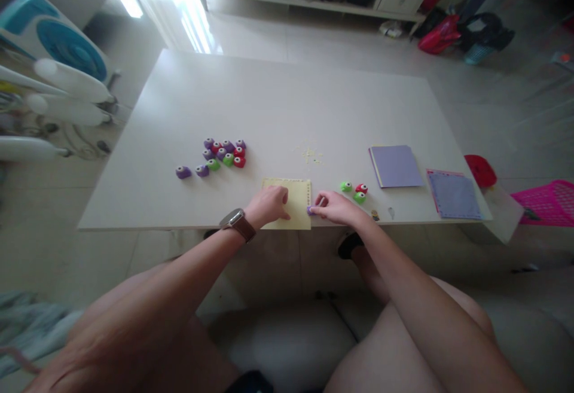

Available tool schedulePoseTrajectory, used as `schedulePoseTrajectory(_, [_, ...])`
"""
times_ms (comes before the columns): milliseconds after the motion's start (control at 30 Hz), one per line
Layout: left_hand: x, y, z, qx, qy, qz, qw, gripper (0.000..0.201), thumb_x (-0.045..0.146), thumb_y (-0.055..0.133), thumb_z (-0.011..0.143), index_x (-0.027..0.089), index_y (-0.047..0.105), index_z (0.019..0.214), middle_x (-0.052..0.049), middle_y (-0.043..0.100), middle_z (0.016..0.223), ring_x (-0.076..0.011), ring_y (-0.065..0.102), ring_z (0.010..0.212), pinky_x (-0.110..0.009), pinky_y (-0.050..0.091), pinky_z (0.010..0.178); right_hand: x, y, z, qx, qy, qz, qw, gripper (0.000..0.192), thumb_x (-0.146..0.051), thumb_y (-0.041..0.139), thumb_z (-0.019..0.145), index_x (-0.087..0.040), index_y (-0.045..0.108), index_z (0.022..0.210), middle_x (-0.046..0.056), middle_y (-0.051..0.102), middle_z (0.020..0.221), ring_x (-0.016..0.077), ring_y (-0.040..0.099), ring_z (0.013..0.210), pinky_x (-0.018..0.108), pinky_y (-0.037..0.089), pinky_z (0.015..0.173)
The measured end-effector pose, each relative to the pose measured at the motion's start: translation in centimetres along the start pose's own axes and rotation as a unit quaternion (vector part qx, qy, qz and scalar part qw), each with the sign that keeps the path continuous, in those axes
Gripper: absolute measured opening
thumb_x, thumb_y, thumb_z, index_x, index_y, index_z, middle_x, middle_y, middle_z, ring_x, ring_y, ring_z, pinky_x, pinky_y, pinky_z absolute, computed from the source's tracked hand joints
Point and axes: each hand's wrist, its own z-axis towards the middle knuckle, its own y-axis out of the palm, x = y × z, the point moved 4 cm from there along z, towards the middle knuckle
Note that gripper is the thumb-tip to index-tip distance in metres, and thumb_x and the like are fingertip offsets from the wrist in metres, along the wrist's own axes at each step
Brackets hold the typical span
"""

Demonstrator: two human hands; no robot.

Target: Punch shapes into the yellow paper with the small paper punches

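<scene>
A sheet of yellow paper (299,198) lies at the table's near edge, its lower end reaching slightly over. Rows of small punched holes run along its top and right edges. My left hand (268,204), fingers curled, holds the sheet down on its left part. At the right edge of the paper, my right hand (335,206) grips a small purple craft punch (311,209), mostly covered by the fingers. Two green punches (346,186) and a red punch (361,188) stand just right of that hand. What shape the punch cuts is too small to make out.
Several purple, red and green punches (222,154) cluster on the left of the white table (269,100). Yellow paper bits (309,154) lie beyond the sheet. At right are a purple paper stack (395,167), a punched purple sheet (455,194) and small trinkets (375,215) near the edge.
</scene>
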Motion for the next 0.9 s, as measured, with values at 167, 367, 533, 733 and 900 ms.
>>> schedulePoseTrajectory(167, [-0.7, -0.1, -0.6, -0.002, -0.011, -0.004, 1.0, 0.029, 0.032, 0.083, 0.066, 0.02, 0.062, 0.084, -0.003, 0.065, 0.082, -0.0197, 0.057, 0.076, -0.03, 0.034, 0.062, 0.2, -1.1, -0.5, 0.003, 0.014, -0.034, 0.999, 0.017, -0.034, 0.074, 0.084, -0.021, 0.065, 0.09, 0.006, 0.075, 0.095, 0.0199, 0.067, 0.083, 0.027, 0.046, 0.067])
schedulePoseTrajectory(367, [-1.1, -0.5, -1.0, -0.005, -0.02, -0.016, 1.0, 0.03, 0.031, 0.083, 0.066, 0.02, 0.062, 0.083, -0.003, 0.066, 0.085, -0.0189, 0.057, 0.075, -0.03, 0.034, 0.061, 0.4, -1.5, -0.9, 0.023, 0.001, -0.058, 0.998, 0.017, -0.036, 0.072, 0.084, -0.021, 0.066, 0.091, 0.006, 0.074, 0.096, 0.0206, 0.067, 0.085, 0.029, 0.047, 0.07])
schedulePoseTrajectory(533, [-1.3, -0.3, -0.9, 0.001, -0.017, -0.011, 1.0, 0.03, 0.033, 0.083, 0.065, 0.02, 0.061, 0.081, -0.002, 0.065, 0.082, -0.0187, 0.056, 0.074, -0.03, 0.032, 0.06, -0.3, -1.0, -1.4, 0.021, -0.065, -0.093, 0.993, 0.026, -0.025, 0.08, 0.073, -0.022, 0.067, 0.096, 0.005, 0.072, 0.1, 0.0198, 0.066, 0.087, 0.027, 0.047, 0.074])
schedulePoseTrajectory(733, [-1.3, -0.2, -0.7, 0.001, -0.018, 0.0, 1.0, 0.031, 0.032, 0.085, 0.064, 0.021, 0.06, 0.079, -0.002, 0.063, 0.078, -0.0191, 0.055, 0.073, -0.03, 0.03, 0.059, -1.2, -0.2, -1.9, 0.053, -0.122, -0.181, 0.974, 0.016, -0.016, 0.063, 0.085, -0.024, 0.069, 0.098, 0.006, 0.068, 0.104, 0.0204, 0.064, 0.09, 0.029, 0.044, 0.08])
schedulePoseTrajectory(900, [-1.4, 0.0, -0.6, 0.004, -0.018, 0.012, 1.0, 0.033, 0.032, 0.086, 0.063, 0.022, 0.061, 0.081, -0.001, 0.062, 0.077, -0.0201, 0.056, 0.074, -0.031, 0.03, 0.059, -0.8, -1.5, -1.8, 0.082, -0.102, -0.182, 0.975, 0.011, -0.024, 0.061, 0.09, -0.023, 0.068, 0.099, 0.007, 0.07, 0.106, 0.0215, 0.063, 0.09, 0.031, 0.044, 0.079])
